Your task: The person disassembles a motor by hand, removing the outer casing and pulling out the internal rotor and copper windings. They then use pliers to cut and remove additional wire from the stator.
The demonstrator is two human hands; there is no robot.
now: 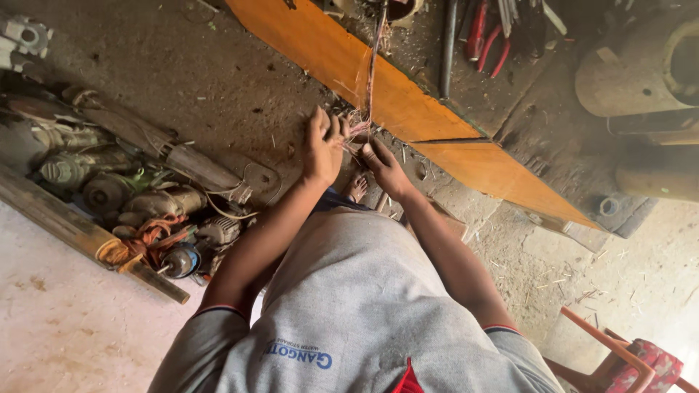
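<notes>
Both hands meet at a frayed wire bundle hanging over the orange board: left hand clenched around the strands, right hand pinching their ends.

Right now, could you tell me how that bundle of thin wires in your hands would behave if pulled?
The wires probably flop: the bundle hangs in a slack line. Frayed ends at the left hand and right hand suggest strands splay and snag. It looks light.
</notes>
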